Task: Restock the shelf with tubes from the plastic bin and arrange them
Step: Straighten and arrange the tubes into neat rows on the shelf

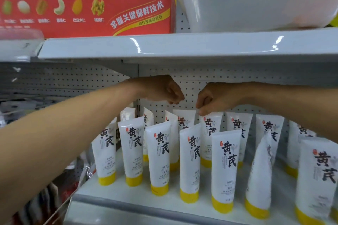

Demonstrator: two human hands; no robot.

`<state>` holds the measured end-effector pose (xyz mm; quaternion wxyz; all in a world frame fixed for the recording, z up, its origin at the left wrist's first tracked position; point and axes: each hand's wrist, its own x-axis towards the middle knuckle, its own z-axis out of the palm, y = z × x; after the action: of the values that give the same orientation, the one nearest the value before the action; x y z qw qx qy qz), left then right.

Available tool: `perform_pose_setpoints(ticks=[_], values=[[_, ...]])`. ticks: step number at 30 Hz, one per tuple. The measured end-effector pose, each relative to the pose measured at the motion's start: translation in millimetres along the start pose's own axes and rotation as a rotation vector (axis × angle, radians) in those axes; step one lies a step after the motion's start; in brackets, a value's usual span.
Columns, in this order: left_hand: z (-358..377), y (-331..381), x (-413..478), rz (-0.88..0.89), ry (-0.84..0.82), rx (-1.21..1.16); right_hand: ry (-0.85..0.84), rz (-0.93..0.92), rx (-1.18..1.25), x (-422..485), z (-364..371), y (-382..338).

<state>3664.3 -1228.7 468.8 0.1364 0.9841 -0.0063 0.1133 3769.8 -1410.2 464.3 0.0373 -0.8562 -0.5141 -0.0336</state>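
Closest to me is the white shelf [128, 204], its front lip running across the bottom, and on it a front row of tubes [189, 166], all white with black brush lettering, standing upright on their yellow caps. One of them, the twisted tube [259, 175], is turned nearly edge-on and leans a little to the right, between its straighter neighbours. Behind that row stands a second row of the same tubes, packed closer and partly hidden. The person's two bare forearms come in from either side and meet over this rear row. The right hand [214, 100] has thumb and fingertips closed on the flat top seam of the back-row tube [210, 126], which stands just right of centre with the hand directly above it. The left hand [164, 89] hangs just beside it, a small gap apart, fingers curled into a loose fist with nothing visible in them; it is above the rear tubes and not touching them. Behind both hands is the grey pegboard panel [256, 78]. Above that the upper shelf [182, 45] juts forward, carrying a red nut box [87, 11] on the left and the translucent plastic bin [256, 0] on the right, well above the hands.
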Motion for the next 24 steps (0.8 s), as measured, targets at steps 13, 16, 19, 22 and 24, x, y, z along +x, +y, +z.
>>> perform_pose_setpoints(ticks=[13,16,19,22,24], values=[[-28.2,-67.4,-64.3,-0.146,-0.01,0.012,0.106,-0.118,0.126,22.0,-4.8,-49.5],[-30.6,-85.3,-70.5,-0.169,-0.021,0.033,0.106,-0.129,0.124,31.8,-2.7,-66.9],[-30.7,-100.5,-71.0,-0.176,-0.023,0.025,0.093,-0.121,0.112,43.1,-2.2,-80.8],[-29.7,-109.5,-67.1,-0.155,-0.007,0.005,0.086,-0.099,0.081,50.6,-3.8,-85.6],[-29.9,-109.1,-62.6,-0.119,0.013,-0.039,0.087,-0.083,0.063,51.5,-5.3,-83.9]])
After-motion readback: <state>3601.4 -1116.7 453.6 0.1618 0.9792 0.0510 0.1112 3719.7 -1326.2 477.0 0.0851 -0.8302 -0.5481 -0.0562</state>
